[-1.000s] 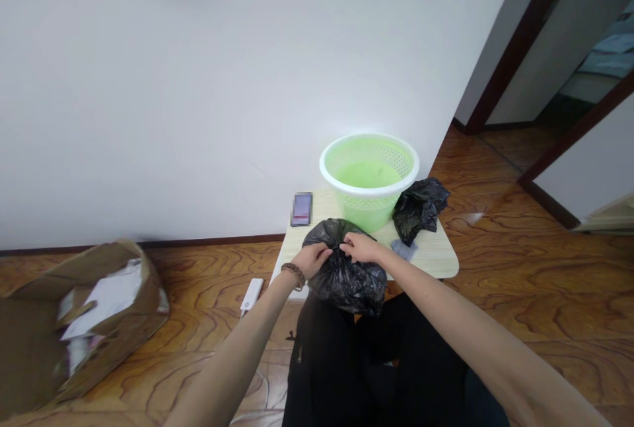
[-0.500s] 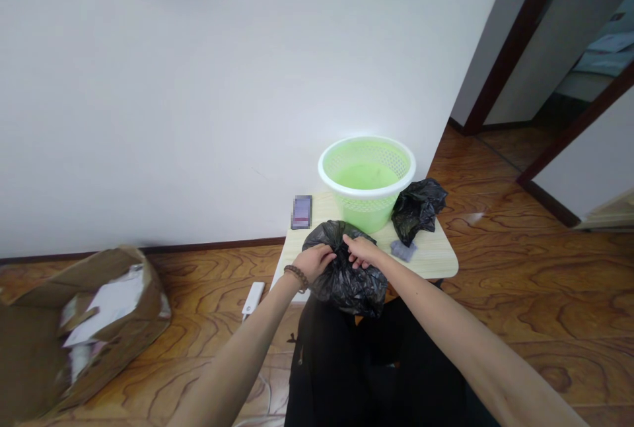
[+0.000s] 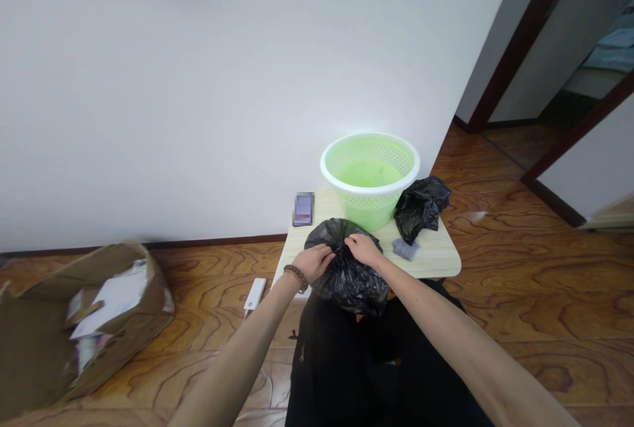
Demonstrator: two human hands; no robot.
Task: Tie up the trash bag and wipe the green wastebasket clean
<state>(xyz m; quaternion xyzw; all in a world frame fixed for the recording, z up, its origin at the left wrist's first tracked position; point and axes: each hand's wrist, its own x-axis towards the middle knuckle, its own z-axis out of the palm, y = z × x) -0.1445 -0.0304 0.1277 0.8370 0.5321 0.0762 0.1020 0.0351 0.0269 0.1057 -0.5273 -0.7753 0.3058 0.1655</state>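
A full black bag (image 3: 349,275) sits at the near edge of the small tabletop (image 3: 436,257), partly overhanging it. Both hands pinch its gathered top: the left hand (image 3: 314,261) grasps the plastic from the left, the right hand (image 3: 365,248) from the right. Behind stands a green basket (image 3: 369,179) at the far edge, with a crumpled bag (image 3: 420,207) at the right edge. A phone (image 3: 302,208) lies at the far left corner. Open wooden floor (image 3: 539,282) surrounds the table.

no legible text, phone (image 3: 302,208) screen blurred
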